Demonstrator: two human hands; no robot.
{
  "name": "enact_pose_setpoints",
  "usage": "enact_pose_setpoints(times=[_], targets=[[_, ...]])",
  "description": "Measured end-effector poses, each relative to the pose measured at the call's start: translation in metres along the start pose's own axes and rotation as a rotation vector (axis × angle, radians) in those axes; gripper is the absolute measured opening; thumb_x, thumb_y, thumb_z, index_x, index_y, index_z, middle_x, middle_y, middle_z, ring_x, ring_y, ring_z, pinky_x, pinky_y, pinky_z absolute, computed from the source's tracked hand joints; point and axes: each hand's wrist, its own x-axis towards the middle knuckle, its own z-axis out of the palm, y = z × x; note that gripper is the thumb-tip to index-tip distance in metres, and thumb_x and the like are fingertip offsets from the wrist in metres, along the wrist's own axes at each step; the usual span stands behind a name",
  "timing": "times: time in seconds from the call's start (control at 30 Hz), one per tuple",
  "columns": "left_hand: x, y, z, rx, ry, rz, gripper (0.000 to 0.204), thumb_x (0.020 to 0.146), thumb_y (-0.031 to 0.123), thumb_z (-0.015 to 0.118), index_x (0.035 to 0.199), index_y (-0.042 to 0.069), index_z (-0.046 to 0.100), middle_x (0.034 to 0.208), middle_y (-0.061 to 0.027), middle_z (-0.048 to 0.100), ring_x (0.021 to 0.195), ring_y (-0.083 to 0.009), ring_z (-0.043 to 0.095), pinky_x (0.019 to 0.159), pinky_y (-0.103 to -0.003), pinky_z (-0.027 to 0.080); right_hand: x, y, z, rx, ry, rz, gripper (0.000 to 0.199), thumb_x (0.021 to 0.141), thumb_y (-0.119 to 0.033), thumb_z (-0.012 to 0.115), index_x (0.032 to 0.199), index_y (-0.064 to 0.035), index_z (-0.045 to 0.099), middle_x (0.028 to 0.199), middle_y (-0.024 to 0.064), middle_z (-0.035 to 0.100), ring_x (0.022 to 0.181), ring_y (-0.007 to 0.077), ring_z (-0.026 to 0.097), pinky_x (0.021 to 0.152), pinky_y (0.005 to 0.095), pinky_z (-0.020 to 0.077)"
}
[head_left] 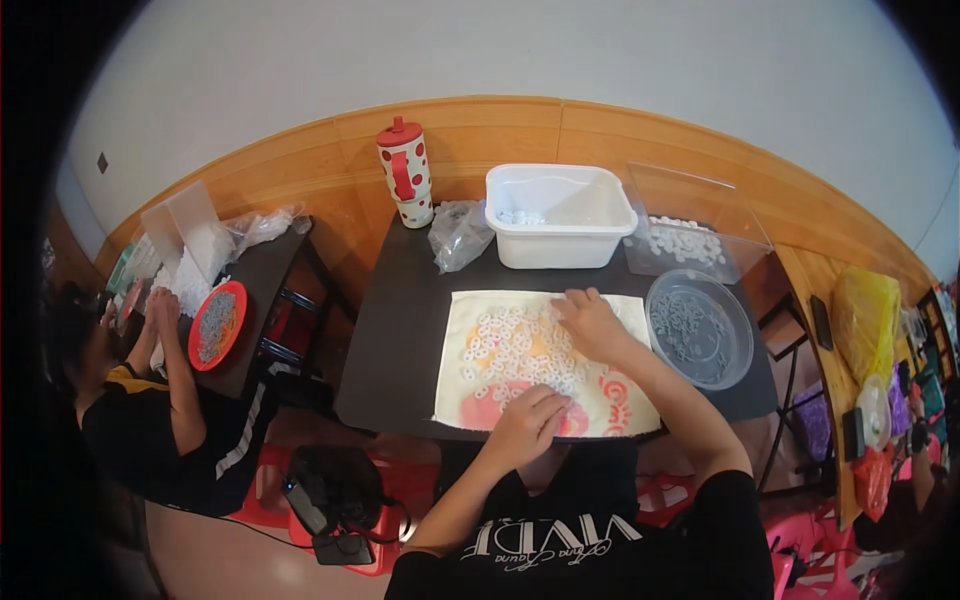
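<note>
A cream printed cloth (pixel 452 318) is laid flat on a dark table (pixel 392 345), and small white rings (pixel 508 345) are spread across its middle and left part. The left hand (pixel 531 425) is placed low over the cloth's near edge with its fingers bent inward; the right hand (pixel 590 322) is set over the far right portion, fingers curved and slightly parted. Whether a ring is pinched in either hand cannot be told, the fingertips being poorly seen. Beyond the cloth, a white tub (pixel 558 248) is positioned, flanked by a crumpled clear bag (pixel 460 236) on the left and a transparent box (pixel 648 264) holding white pieces (pixel 688 241) on the right. Grey pieces (pixel 682 318) are contained in a round clear tray (pixel 712 379) just beside the cloth.
</note>
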Motion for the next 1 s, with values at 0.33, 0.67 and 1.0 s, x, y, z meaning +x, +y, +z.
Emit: enact_pose_setpoints(times=[0.33,0.67,1.0], targets=[[0.0,0.0,-0.008,0.031,-0.055,0.044,0.03,0.078,-0.005,0.064,0.108,-0.004,0.064,0.094,-0.0157,0.059,0.085,-0.0325,0.061,0.072,-0.04,0.052,-0.017,-0.014,-0.042,0.275,0.049,-0.23,0.034,0.078,-0.004,0.061,0.112,-0.0042,0.066,0.115,0.0172,0.063,0.102,0.0363,0.058,0.084,0.048,0.047],[0.004,0.0,-0.01,-0.007,-0.097,0.047,0.03,0.078,-0.006,0.065,0.108,-0.005,0.064,0.093,-0.0155,0.057,0.084,-0.0313,0.06,0.072,-0.038,0.051,0.023,-0.025,-0.021,0.148,-0.113,-0.267,0.037,0.078,-0.002,0.058,0.113,-0.0023,0.066,0.126,0.0153,0.06,0.115,0.0313,0.053,0.088,0.0461,0.0455],[0.006,-0.002,-0.011,-0.007,-0.09,0.048,0.026,0.08,-0.004,0.066,0.106,-0.006,0.064,0.093,-0.0155,0.058,0.083,-0.031,0.06,0.071,-0.038,0.051,0.013,-0.016,-0.023,0.363,0.12,-0.221,0.026,0.074,0.006,0.064,0.099,-0.001,0.068,0.102,0.0139,0.065,0.092,0.0343,0.061,0.076,0.0411,0.0498]])
